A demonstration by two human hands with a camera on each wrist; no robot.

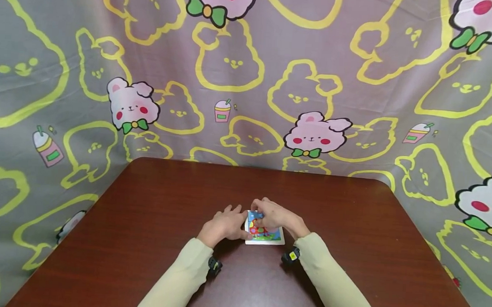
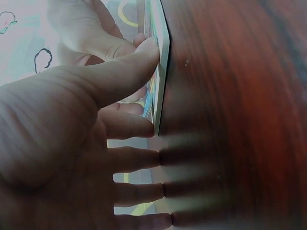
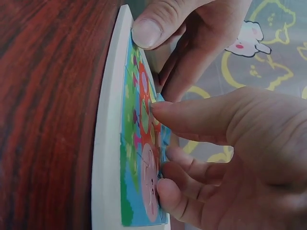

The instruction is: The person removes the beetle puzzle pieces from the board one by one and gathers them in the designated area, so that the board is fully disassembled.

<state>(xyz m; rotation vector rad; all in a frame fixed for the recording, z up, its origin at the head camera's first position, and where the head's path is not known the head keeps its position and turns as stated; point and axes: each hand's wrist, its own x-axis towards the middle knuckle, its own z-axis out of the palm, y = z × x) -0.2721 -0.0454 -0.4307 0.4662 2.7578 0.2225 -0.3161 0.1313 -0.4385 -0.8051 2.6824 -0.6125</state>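
Observation:
A small jigsaw puzzle (image 1: 266,238) in a white tray lies flat on the table, with a red, spotted, pink-faced cartoon creature (image 3: 149,179) on blue and green. My left hand (image 1: 225,224) is at its left side, thumb pressing the near left corner. The other left fingers are spread straight, their tips on the tabletop, the index tip right at the tray's edge. From the right, my right hand (image 1: 277,215) reaches over the picture and pinches a blue puzzle piece (image 1: 259,215) near the far left corner. That hand covers the picture's far right part.
The brown wooden table (image 1: 177,191) has rounded far corners. Behind it and at both sides hangs a grey cloth (image 1: 251,47) with cartoon rabbits and yellow outlines. Each wrist wears a small black camera, and pale sleeves cover both forearms.

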